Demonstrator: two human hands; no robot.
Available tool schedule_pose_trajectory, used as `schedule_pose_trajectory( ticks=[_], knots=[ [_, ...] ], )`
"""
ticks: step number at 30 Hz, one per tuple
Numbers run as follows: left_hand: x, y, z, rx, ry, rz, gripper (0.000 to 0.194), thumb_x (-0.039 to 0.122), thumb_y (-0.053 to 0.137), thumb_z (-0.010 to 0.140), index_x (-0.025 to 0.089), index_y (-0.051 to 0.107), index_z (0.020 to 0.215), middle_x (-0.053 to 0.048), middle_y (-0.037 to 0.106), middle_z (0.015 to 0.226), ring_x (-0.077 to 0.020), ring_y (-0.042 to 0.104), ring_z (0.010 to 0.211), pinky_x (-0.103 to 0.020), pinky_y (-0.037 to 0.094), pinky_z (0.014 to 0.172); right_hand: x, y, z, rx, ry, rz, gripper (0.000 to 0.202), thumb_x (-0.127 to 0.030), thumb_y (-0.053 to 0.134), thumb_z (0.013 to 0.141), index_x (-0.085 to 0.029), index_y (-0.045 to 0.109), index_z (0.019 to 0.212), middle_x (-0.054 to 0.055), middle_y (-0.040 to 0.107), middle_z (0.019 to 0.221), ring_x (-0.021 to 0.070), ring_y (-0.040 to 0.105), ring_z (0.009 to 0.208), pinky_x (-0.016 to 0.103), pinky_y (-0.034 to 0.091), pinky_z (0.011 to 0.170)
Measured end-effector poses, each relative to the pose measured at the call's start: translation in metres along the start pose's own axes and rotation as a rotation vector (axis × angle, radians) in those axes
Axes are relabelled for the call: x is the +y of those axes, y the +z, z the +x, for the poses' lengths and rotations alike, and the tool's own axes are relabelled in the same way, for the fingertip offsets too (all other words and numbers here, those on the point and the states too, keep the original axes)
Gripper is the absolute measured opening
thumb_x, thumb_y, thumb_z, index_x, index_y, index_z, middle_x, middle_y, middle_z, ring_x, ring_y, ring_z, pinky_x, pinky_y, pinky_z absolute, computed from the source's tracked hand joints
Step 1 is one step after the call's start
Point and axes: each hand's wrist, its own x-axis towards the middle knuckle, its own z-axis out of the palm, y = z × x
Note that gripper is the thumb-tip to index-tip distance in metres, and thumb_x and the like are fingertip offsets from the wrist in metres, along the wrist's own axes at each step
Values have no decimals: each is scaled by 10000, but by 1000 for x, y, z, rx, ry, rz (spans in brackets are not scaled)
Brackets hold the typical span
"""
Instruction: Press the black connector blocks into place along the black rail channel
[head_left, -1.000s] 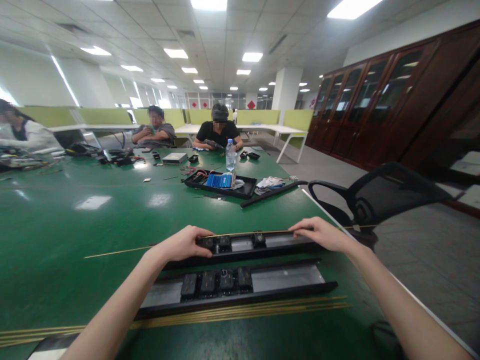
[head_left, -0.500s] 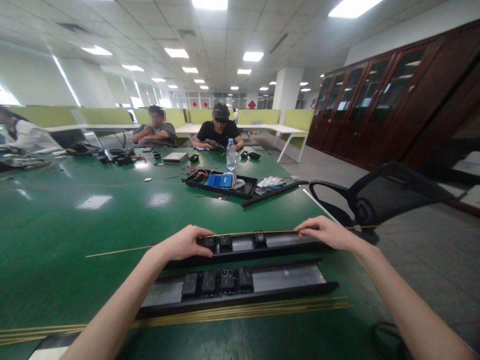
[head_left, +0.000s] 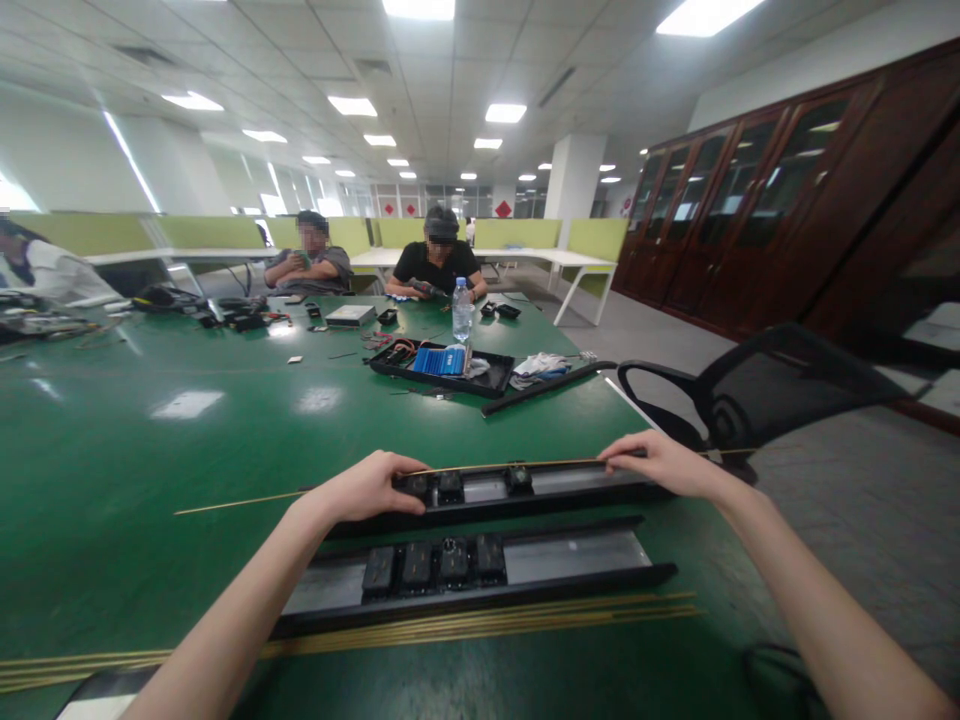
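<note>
A thin rod (head_left: 480,467) is lying along the back edge of the far channel (head_left: 525,503) — the left hand (head_left: 371,487) is grasping that channel, the right hand (head_left: 660,463) pinching the rod. In front of the far channel, a second channel (head_left: 570,562) is resting.

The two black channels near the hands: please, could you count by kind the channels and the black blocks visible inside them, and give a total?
Nearer channel and farther channel: 2
Black blocks in the nearer channel: 4
Black blocks in the farther channel: 3 visible; the left hand may hide more
Visible total: 9
</note>
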Motion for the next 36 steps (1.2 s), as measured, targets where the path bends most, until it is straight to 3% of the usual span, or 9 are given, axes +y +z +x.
schedule_pose_trajectory(
  ticks=[6,13,36],
  knots=[
    [4,-1,-1,11,16,25,520,390,711,713,238,706,1211,17,757,1072,-231,678,958,-268,496,834,13,-13,-5,30,49,-53,379,-523,583,847,-219,776,963,50,776,959,268,685,936,369,499,905],
    [6,-2,-1,-4,-7,13,542,410,709,705,233,698,1218,-1,750,1108,-240,677,992,-278,498,869,38,-39,-16,251,101,-173,418,-519,561,837,-220,775,1034,67,773,1007,309,693,975,417,523,901],
    [-1,-1,-1,33,-66,96,581,533,703,702,237,698,1202,-22,738,1151,-267,675,1012,-291,499,882,27,-24,-8,314,-15,-350,356,-474,521,883,-265,768,1033,42,759,1034,279,673,963,401,509,872]
  ],
)
